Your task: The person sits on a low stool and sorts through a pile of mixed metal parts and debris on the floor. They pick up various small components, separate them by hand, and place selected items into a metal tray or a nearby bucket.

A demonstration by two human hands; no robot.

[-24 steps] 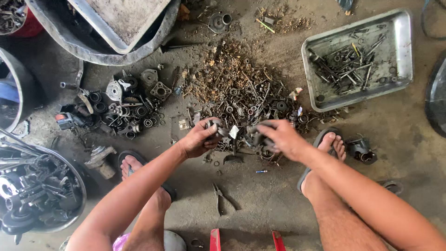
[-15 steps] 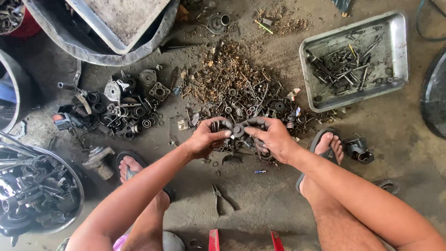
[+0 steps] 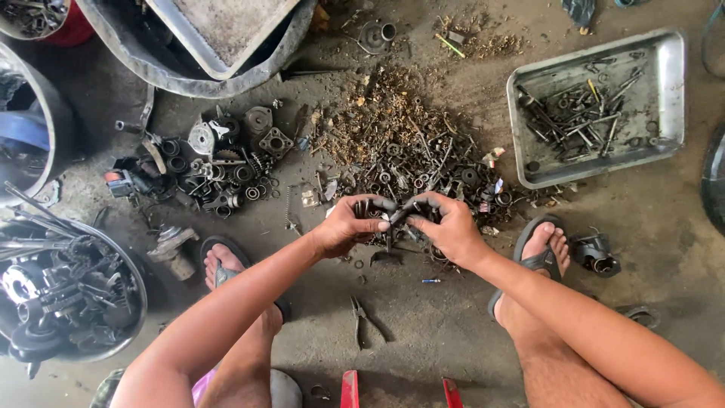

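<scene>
Dark metal part (image 3: 398,214) pinched between both hands (image 3: 400,223).

Soft even daylight; faint shadows; sharp focus; slight edge distortion

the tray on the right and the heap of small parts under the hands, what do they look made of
Rectangular silver tray: looks like sheet metal, aluminium or steel, going by its dull grey shine and scuffed rim. Brownish heap of small parts: apparently steel bolts, washers and rings, many rust-brown, some dark and greasy. Both hands, left and right, pinch one dark piece.
</scene>
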